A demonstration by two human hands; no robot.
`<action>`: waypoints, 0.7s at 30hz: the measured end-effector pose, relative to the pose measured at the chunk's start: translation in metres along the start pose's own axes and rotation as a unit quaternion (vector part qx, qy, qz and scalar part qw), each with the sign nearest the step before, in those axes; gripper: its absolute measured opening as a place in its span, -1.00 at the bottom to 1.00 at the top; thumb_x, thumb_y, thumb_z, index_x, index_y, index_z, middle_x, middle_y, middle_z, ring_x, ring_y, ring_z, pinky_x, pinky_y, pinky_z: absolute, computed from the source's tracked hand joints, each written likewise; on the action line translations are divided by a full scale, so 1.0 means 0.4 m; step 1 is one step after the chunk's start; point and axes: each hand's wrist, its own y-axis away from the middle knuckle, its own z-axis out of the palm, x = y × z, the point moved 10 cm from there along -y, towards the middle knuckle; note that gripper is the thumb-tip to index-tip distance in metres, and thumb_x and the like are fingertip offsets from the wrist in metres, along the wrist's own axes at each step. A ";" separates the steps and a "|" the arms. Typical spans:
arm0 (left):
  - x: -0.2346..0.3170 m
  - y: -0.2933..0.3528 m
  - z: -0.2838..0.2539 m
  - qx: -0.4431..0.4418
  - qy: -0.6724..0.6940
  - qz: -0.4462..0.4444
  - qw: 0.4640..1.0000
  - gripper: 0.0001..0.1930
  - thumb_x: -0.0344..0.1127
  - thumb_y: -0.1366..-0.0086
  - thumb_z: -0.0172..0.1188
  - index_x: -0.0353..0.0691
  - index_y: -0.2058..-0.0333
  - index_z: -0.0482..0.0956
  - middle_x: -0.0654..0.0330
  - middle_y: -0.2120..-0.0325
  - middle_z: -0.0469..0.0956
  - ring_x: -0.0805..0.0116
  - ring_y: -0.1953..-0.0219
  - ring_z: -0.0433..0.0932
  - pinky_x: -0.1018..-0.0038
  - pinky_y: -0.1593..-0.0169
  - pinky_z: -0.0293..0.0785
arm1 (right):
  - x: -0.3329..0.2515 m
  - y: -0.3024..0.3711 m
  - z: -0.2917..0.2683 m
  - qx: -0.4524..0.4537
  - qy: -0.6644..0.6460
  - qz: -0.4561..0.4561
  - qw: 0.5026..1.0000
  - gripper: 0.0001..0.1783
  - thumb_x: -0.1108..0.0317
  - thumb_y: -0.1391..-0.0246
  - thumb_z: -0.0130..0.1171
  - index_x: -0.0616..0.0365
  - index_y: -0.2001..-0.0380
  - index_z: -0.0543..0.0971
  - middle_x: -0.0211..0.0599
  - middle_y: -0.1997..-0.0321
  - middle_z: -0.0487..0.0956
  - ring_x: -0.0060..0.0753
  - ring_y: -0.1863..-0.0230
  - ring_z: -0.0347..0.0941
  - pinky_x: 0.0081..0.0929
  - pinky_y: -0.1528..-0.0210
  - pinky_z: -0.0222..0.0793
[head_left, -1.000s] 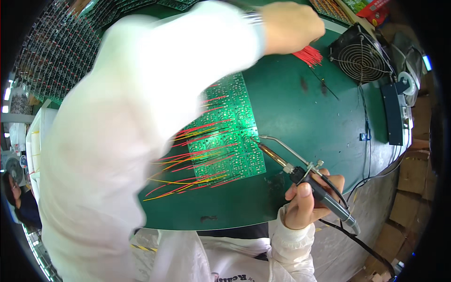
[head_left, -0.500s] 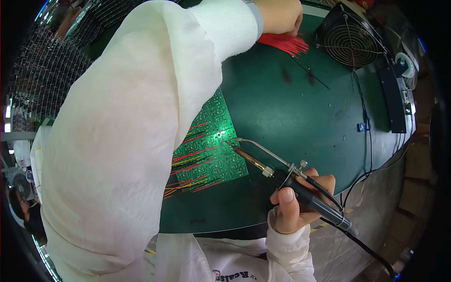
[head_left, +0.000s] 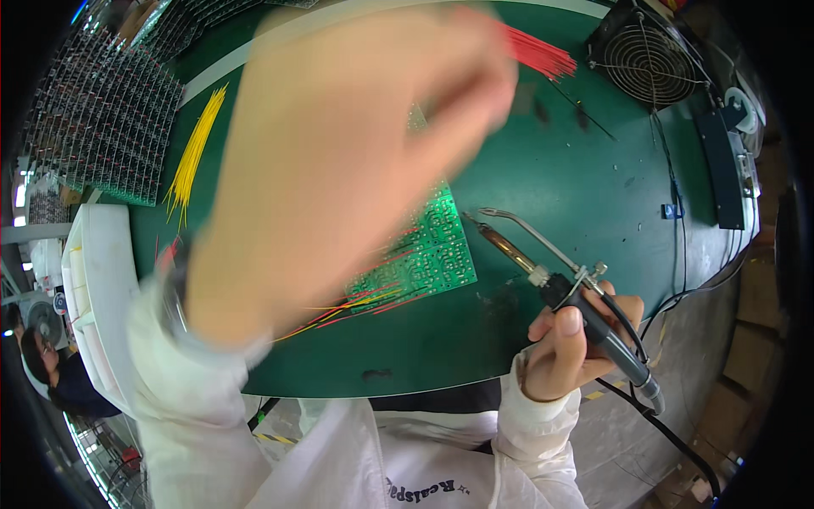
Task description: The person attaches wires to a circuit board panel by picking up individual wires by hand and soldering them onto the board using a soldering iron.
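My right hand (head_left: pixel 566 352) is closed around a soldering iron (head_left: pixel 585 310) with a thin curved metal tube clamped along it. Its tip hangs just right of the green circuit board panel (head_left: pixel 445 250), apart from it. Red, yellow and black wires lie across the panel's near part. My left hand (head_left: pixel 356 127), large and smeared by motion, passes over the board and hides much of it. Whether its fingers hold anything does not show. Close beyond those fingers lies a bundle of red wires (head_left: pixel 543 53).
A black fan with a wire guard (head_left: pixel 646 61) stands at the far right, near a dark box-shaped device (head_left: pixel 721 170). Yellow wires (head_left: pixel 197 153) lie at left beside stacked circuit boards (head_left: pixel 102 110). A white divided bin (head_left: pixel 106 288) sits at the left edge; a person (head_left: pixel 64 373) is beyond.
My left hand has come back from the red wire bundle toward me, over the board. The soldering iron has moved right, its tip off the board.
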 end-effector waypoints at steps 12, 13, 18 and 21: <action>0.019 0.326 0.040 0.045 -0.044 -0.141 0.988 -0.81 -0.54 0.15 0.30 -0.22 0.48 0.55 0.28 0.55 0.44 0.34 0.52 0.39 0.45 0.44 0.22 | 0.000 0.083 -0.007 -0.018 -0.032 0.088 0.995 -0.50 0.07 0.19 0.28 0.15 0.52 0.22 -0.35 0.79 0.33 -0.65 0.81 0.24 -0.71 0.66 0.20; 0.020 0.327 0.041 0.044 -0.047 -0.134 0.989 -0.81 -0.54 0.15 0.31 -0.22 0.48 0.55 0.28 0.55 0.43 0.35 0.53 0.38 0.46 0.45 0.21 | 0.002 0.083 -0.005 -0.019 -0.031 0.090 0.995 -0.50 0.07 0.19 0.28 0.15 0.52 0.22 -0.35 0.79 0.33 -0.65 0.81 0.24 -0.71 0.66 0.20; 0.017 0.333 0.049 0.038 -0.043 -0.132 0.990 -0.80 -0.55 0.17 0.30 -0.24 0.47 0.55 0.28 0.55 0.43 0.35 0.52 0.39 0.46 0.44 0.21 | 0.006 0.080 -0.002 -0.016 -0.013 0.087 0.996 -0.50 0.06 0.19 0.27 0.17 0.54 0.22 -0.33 0.77 0.32 -0.64 0.84 0.24 -0.72 0.70 0.17; 0.019 0.334 0.054 0.027 -0.045 -0.127 0.990 -0.79 -0.55 0.17 0.30 -0.25 0.46 0.55 0.27 0.54 0.43 0.34 0.51 0.39 0.45 0.43 0.22 | 0.011 0.084 -0.003 -0.020 0.003 0.094 0.995 -0.49 0.05 0.20 0.27 0.17 0.54 0.22 -0.33 0.78 0.32 -0.64 0.84 0.24 -0.72 0.71 0.16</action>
